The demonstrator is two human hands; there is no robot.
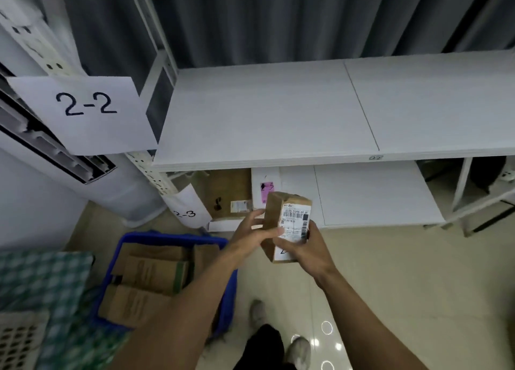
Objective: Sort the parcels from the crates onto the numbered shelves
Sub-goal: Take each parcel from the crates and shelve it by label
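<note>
A small brown cardboard parcel (pixel 274 216) with a white barcode label is held upright in front of the shelves. My right hand (pixel 308 248) grips its lower right side, fingers curled round it. On the parcel's left side my left hand (pixel 252 234) rests with its fingers fairly straight. Below left stands a blue crate (pixel 167 240) holding several brown parcels. The white shelf (pixel 267 113) tagged with a paper sign "2-2" (pixel 83 110) is bare. The lower shelf (pixel 370 194), tagged "2-3" (pixel 186 213), carries a brown parcel (pixel 225 191) and a white parcel (pixel 263 188).
A white standing air conditioner (pixel 41 135) is at the left, beside the shelf post. A green chequered cloth (pixel 41 283) and a white perforated basket (pixel 19 341) lie at bottom left. Grey curtains hang behind the shelves. My feet stand on beige tiled floor (pixel 404 272).
</note>
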